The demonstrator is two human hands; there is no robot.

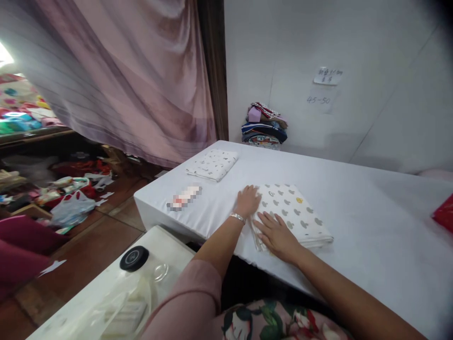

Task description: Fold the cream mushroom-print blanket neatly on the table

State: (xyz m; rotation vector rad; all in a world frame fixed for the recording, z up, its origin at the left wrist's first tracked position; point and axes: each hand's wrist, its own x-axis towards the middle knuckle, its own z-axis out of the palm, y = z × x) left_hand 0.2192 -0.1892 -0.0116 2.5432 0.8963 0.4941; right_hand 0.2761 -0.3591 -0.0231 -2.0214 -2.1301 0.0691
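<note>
A folded white cloth [288,205] with grey mouse-head shapes and one yellow figure lies on the white-covered table [371,212] before me. My left hand [247,201], with a silvery bracelet at the wrist, rests along the cloth's left edge; its fingers are stretched out. Flat on the near left corner of the same cloth lies my right hand [278,235], fingers spread. Neither hand grips anything that I can see. Farther left on the table is a second folded white cloth [213,164] with small dark prints.
A pixelated item [184,197] lies near the table's left side. Folded fabrics [264,125] are stacked by the wall. A lower white surface [88,293] at left carries a round black object [134,258]. Something red [444,212] is at far right; a pink curtain [152,71] hangs behind.
</note>
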